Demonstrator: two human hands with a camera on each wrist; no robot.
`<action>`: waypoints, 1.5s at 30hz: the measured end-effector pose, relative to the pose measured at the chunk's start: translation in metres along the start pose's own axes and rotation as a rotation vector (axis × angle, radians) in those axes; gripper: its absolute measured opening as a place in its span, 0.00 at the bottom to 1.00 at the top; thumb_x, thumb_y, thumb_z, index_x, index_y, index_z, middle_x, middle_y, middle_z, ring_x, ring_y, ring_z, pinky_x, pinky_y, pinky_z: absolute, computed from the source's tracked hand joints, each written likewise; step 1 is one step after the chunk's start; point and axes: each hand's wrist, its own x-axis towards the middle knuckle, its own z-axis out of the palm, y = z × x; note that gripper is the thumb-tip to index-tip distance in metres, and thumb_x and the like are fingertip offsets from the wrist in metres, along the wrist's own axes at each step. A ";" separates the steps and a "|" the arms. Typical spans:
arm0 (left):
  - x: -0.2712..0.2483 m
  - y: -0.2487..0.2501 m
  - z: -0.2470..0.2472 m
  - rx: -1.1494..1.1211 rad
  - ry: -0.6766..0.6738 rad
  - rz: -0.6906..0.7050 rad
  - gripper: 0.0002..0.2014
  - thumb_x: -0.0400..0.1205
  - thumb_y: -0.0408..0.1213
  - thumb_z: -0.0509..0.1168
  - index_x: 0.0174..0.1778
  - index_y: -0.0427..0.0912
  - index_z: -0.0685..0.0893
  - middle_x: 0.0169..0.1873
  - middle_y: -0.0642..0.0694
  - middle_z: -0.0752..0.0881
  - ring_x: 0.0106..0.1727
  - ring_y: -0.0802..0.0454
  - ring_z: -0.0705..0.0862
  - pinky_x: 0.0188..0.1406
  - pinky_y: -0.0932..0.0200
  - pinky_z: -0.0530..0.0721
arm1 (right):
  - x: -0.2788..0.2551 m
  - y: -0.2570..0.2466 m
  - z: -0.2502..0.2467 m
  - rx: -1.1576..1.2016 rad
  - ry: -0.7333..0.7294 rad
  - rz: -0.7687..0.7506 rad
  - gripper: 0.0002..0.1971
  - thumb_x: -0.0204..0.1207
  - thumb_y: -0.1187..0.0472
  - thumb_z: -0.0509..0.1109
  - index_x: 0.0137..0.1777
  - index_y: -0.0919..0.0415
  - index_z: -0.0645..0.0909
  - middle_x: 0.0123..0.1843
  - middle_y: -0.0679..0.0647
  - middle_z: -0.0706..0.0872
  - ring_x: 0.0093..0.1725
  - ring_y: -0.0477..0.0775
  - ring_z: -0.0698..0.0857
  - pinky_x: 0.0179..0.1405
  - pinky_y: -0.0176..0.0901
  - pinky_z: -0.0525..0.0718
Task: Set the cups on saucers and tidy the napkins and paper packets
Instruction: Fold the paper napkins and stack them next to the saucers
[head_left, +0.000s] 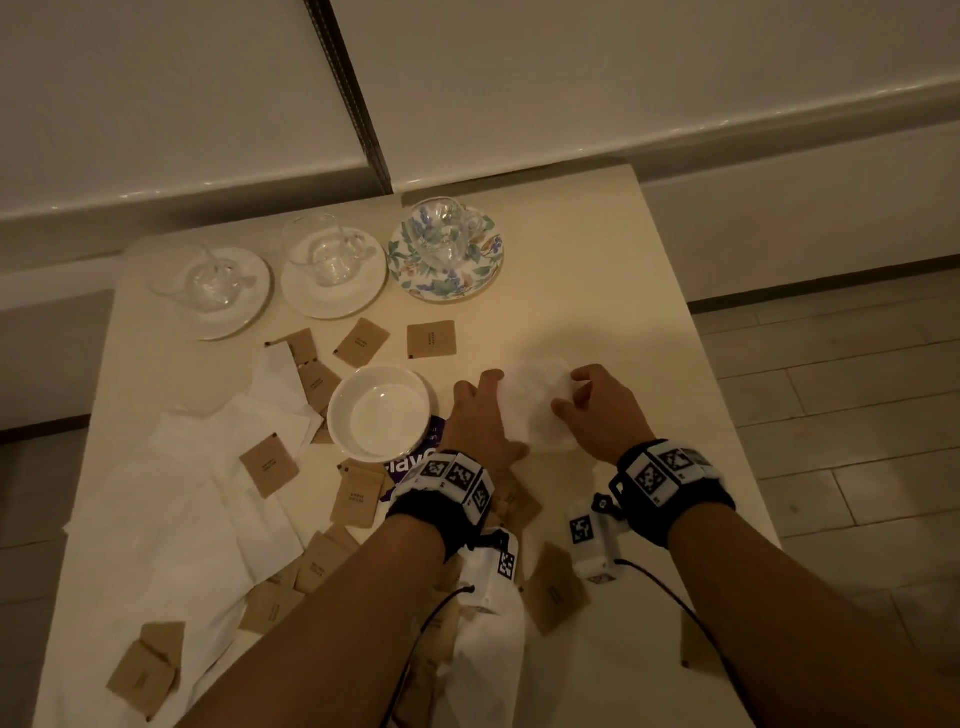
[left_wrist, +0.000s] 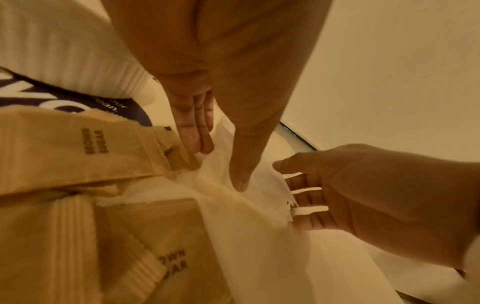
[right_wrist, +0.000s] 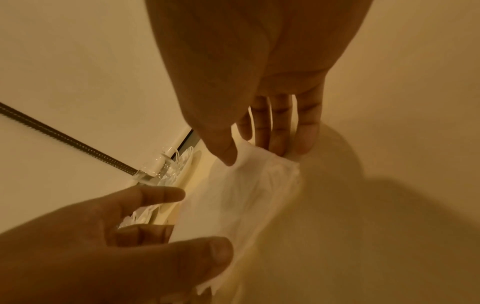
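Napkins (head_left: 171, 499): white. Packets (head_left: 269, 465): brown, dark print. Cups (head_left: 324, 249): clear glass. Saucers (head_left: 337, 296): white; one saucer (head_left: 483, 270): floral, green and purple. Bowl (head_left: 379, 410): white. Table (head_left: 597, 312): cream. Card (head_left: 415, 457): purple, white lettering.

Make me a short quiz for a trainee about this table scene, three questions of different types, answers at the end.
1. True or false: every glass cup on the table stands on a saucer.
2. Multiple choice: what are both hands working on? A) a brown sugar packet B) a white napkin C) the floral saucer
3. Fill in: the empty white bowl sits partly on a ______ printed card.

Key:
1. True: three glass cups, two on white saucers, one on the floral saucer.
2. B: the left hand presses the white napkin flat while the right hand pinches its far edge.
3. Purple.
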 end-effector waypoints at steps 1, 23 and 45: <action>-0.001 0.000 0.000 -0.019 0.013 -0.011 0.48 0.67 0.39 0.82 0.79 0.49 0.61 0.67 0.42 0.68 0.65 0.42 0.75 0.54 0.60 0.71 | 0.000 0.001 -0.001 0.004 0.002 0.009 0.23 0.79 0.54 0.72 0.70 0.61 0.73 0.46 0.50 0.82 0.53 0.56 0.82 0.50 0.44 0.78; -0.045 -0.010 -0.017 -0.037 0.103 0.148 0.24 0.73 0.32 0.75 0.65 0.43 0.79 0.62 0.44 0.75 0.55 0.49 0.79 0.58 0.57 0.79 | -0.037 -0.019 0.007 -0.376 0.021 -0.210 0.21 0.79 0.53 0.69 0.71 0.52 0.75 0.62 0.59 0.74 0.61 0.61 0.76 0.61 0.55 0.76; -0.151 -0.086 0.029 0.383 -0.220 0.457 0.09 0.77 0.56 0.66 0.43 0.57 0.86 0.51 0.59 0.77 0.57 0.51 0.75 0.57 0.53 0.72 | -0.199 -0.012 0.086 -0.489 -0.389 -0.105 0.08 0.75 0.55 0.69 0.46 0.59 0.85 0.45 0.54 0.85 0.46 0.54 0.83 0.41 0.45 0.84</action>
